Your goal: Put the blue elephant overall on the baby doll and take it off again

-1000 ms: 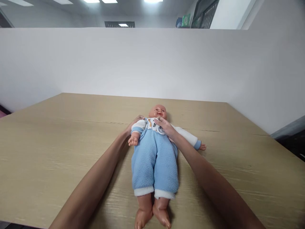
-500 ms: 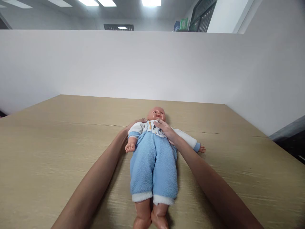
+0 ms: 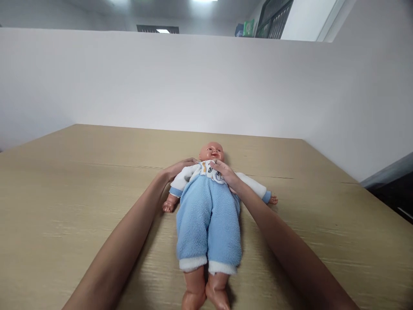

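A baby doll (image 3: 208, 219) lies on its back on the wooden table, head away from me and bare feet toward me. It wears fuzzy light-blue trousers and a white top with a printed animal face. My left hand (image 3: 181, 168) rests along the doll's shoulder at the left, fingers stretched out, tips near its neck. My right hand (image 3: 225, 173) lies over the right part of the chest with its fingers extended flat; its thumb is hard to make out. Both doll arms are spread outward in white sleeves with blue cuffs.
The wooden table (image 3: 80, 185) has a thin seam running across it. A white partition wall (image 3: 193, 82) rises behind its far edge and along the right. Over the wall show a ceiling light, a dark barred window (image 3: 274, 19) and a green package (image 3: 248, 28).
The doll's arm at the left has dropped outward and down toward the table. My left hand has shifted slightly at the shoulder; my right hand stays on the chest. The view tilted down a little.
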A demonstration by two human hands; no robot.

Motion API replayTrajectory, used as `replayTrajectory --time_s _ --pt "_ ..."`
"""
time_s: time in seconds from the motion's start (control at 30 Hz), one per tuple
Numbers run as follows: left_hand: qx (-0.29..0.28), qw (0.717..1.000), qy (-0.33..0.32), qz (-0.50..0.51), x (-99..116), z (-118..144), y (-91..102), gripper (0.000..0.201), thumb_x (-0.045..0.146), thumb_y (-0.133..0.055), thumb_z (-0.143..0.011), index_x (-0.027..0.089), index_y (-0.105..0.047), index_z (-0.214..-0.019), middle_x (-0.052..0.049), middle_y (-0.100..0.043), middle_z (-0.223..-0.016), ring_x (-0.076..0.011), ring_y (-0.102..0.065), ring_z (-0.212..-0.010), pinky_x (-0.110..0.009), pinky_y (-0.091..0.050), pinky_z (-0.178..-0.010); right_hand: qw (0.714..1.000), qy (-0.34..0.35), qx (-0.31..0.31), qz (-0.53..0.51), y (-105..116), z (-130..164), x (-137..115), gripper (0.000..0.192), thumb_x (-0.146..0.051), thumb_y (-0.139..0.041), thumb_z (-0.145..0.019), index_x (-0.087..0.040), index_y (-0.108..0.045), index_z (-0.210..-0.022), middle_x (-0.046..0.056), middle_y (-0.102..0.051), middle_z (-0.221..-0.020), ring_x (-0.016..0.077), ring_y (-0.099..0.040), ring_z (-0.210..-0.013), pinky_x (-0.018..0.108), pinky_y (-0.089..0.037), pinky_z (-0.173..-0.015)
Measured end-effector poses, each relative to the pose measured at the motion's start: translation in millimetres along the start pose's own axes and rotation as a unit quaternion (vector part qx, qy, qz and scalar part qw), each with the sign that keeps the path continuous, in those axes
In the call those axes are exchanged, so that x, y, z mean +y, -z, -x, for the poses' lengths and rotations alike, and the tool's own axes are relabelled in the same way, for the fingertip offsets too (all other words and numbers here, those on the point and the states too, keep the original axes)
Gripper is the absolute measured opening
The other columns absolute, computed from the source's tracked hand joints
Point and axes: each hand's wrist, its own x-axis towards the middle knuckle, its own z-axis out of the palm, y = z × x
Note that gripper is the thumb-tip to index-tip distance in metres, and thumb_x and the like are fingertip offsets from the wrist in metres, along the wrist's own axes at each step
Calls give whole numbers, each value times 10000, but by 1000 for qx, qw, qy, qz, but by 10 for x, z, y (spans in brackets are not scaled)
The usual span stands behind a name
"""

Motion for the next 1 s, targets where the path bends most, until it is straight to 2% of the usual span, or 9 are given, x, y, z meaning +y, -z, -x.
replayTrajectory --time_s 0.13,0.23,0.3,0.37,0.47,0.57,0.7,0.83,1.0 --pt "-37 995 59 -66 15 69 217 464 499 -901 -719 159 -783 -1011 -97 -784 -1045 -241 -694 -889 -289 -533 -713 1000 -9 4 6 -28 -7 -5 444 -568 -905 -808 -265 -713 -1070 23 -817 -1086 211 -756 -990 329 -586 -925" --pt "-43 989 78 -115 24 94 317 507 544 -900 -726 158 -782 -1032 -81 -778 -989 -216 -664 -826 -252 -475 -628 999 -12 14 32 -38 -23 -63 457 -580 -915 -778 -256 -696 -1017 26 -815 -1040 211 -743 -933 327 -582 -870" --pt "-57 986 73 -139 19 93 349 505 570 -895 -732 172 -788 -1024 -67 -782 -943 -201 -649 -783 -236 -443 -592 995 8 16 101 -13 -19 -153 446 -599 -894 -787 -253 -667 -951 15 -795 -963 204 -711 -872 315 -553 -792" --pt "-58 985 56 -154 4 81 359 505 595 -893 -723 185 -798 -1003 -65 -791 -925 -194 -646 -760 -232 -431 -576 970 57 25 237 43 7 -268 402 -584 -866 -820 -253 -654 -899 2 -764 -894 202 -669 -834 304 -495 -730" --pt "-43 984 37 -169 -24 51 345 500 608 -897 -691 193 -812 -958 -65 -799 -896 -207 -661 -767 -241 -455 -597 891 106 48 439 132 68 -394 285 -502 -830 -872 -255 -688 -858 9 -748 -854 226 -636 -824 322 -427 -718" --pt "-15 985 21 -173 -28 34 326 442 549 -930 -643 202 -808 -887 -60 -799 -862 -217 -669 -768 -248 -467 -621 856 107 57 502 159 108 -383 219 -449 -816 -885 -260 -708 -859 34 -767 -881 255 -643 -831 346 -415 -750" --pt "30 979 14 -200 15 60 312 334 442 -949 -607 212 -790 -788 -51 -770 -743 -220 -634 -693 -264 -400 -570 844 127 73 517 122 102 -279 212 -446 -817 -882 -270 -703 -910 57 -772 -904 276 -648 -848 354 -400 -764" --pt "6 977 14 -214 64 90 253 278 474 -870 -689 213 -806 -760 -71 -799 -799 -243 -655 -763 -277 -428 -627 839 129 71 523 90 81 -234 218 -470 -767 -913 -270 -678 -910 41 -754 -883 259 -632 -810 347 -387 -746" --pt "-18 982 -7 -190 93 112 149 275 465 -812 -715 227 -838 -851 -61 -830 -951 -285 -682 -953 -295 -499 -798 861 136 73 484 88 47 -184 250 -511 -759 -914 -275 -678 -914 9 -734 -871 238 -623 -798 332 -405 -755"
